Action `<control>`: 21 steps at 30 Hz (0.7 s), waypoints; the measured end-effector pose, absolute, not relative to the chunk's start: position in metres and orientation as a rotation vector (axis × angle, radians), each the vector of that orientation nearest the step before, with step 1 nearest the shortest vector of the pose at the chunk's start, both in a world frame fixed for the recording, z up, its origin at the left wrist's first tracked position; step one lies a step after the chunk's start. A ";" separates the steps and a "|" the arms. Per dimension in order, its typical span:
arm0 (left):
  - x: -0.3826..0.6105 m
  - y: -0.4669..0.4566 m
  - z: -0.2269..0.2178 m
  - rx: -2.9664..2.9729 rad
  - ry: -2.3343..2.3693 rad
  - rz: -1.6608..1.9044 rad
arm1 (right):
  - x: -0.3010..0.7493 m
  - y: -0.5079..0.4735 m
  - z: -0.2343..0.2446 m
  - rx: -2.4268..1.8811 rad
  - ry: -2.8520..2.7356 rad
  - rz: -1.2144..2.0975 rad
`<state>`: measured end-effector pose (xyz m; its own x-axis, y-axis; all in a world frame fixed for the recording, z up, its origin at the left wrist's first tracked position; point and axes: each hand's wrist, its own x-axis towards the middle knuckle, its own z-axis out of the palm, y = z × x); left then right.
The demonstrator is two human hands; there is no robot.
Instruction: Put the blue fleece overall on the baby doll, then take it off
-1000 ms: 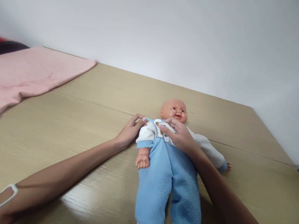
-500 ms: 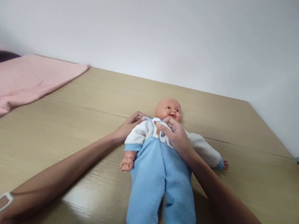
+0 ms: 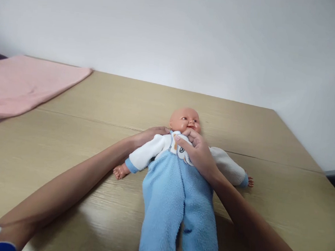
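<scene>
A baby doll (image 3: 187, 120) lies face up on the table, its head away from me. It wears a fleece romper (image 3: 164, 195), blue below, with white sleeves and a printed patch on the chest. My right hand (image 3: 197, 151) is closed on the romper's front near the collar, thumb over the chest patch and fingers bent below the doll's chin. At the shoulder on the left, my left hand (image 3: 155, 133) has its fingertips at the blue collar edge beside the neck, seemingly gripping it; the sleeve partly covers this hand.
A pink cloth (image 3: 28, 85) is spread over the far left of the wooden table (image 3: 123, 99). Behind the table rises a plain pale wall (image 3: 174, 37). A seam runs across the tabletop behind the doll's shoulders. Something dark stands beyond the right edge.
The doll's arm on the left has swung outward, away from its body. My left hand has moved right, closer to the neck. My right hand stays on the romper's chest. The view has shifted slightly.
</scene>
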<state>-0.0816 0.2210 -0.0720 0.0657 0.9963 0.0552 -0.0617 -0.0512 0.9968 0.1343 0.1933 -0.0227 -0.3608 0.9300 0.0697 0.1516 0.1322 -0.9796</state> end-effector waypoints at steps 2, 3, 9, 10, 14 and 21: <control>-0.090 0.215 -0.064 1.231 1.055 1.056 | 0.135 0.191 -0.021 -1.091 -1.733 1.222; -0.095 0.212 -0.058 1.254 1.074 0.997 | 0.135 0.190 -0.020 -1.107 -1.766 1.187; -0.121 0.198 -0.023 1.608 1.307 0.690 | 0.140 0.186 -0.011 -1.256 -2.005 0.845; -0.125 0.196 -0.020 1.636 1.324 0.613 | 0.142 0.186 -0.010 -1.287 -2.052 0.777; -0.135 0.196 -0.018 1.702 1.290 0.495 | 0.149 0.189 -0.008 -1.355 -2.180 0.606; -0.143 0.209 -0.028 1.769 1.111 0.478 | 0.163 0.198 0.006 -1.438 -2.271 0.540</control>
<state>-0.1432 0.2093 -0.0279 0.5088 0.8473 -0.1523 0.4722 -0.1268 0.8723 0.1633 0.1976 0.0056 -0.3924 0.9113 0.1244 0.7579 0.3970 -0.5176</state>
